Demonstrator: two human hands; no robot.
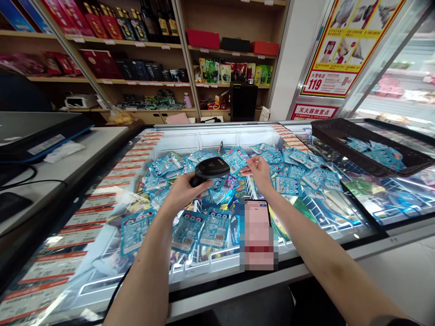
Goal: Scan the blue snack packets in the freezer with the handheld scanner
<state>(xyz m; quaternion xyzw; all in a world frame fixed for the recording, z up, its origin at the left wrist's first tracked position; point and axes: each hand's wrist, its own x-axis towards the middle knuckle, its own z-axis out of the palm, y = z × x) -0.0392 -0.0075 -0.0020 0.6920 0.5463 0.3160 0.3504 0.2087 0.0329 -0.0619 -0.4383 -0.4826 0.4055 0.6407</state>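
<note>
My left hand (pixel 185 192) is wrapped round the handle of a black barcode scanner (pixel 213 167), whose head points to the right over the freezer. Just to its right, my right hand (pixel 258 172) pinches the edge of a small blue packet (pixel 237 159). Many similar blue packets (pixel 215 227) lie spread over the glass top, several with barcodes facing up. A phone (pixel 257 233) with a lit, partly blurred screen lies near the front edge, below my right wrist.
A dark brown basket (pixel 356 156) holding more blue packets stands at the right. Price labels (pixel 73 233) line the glass on the left, beside a counter with a dark device (pixel 44 136). Shelves (pixel 136 40) with bottles and boxes stand behind the chest freezer.
</note>
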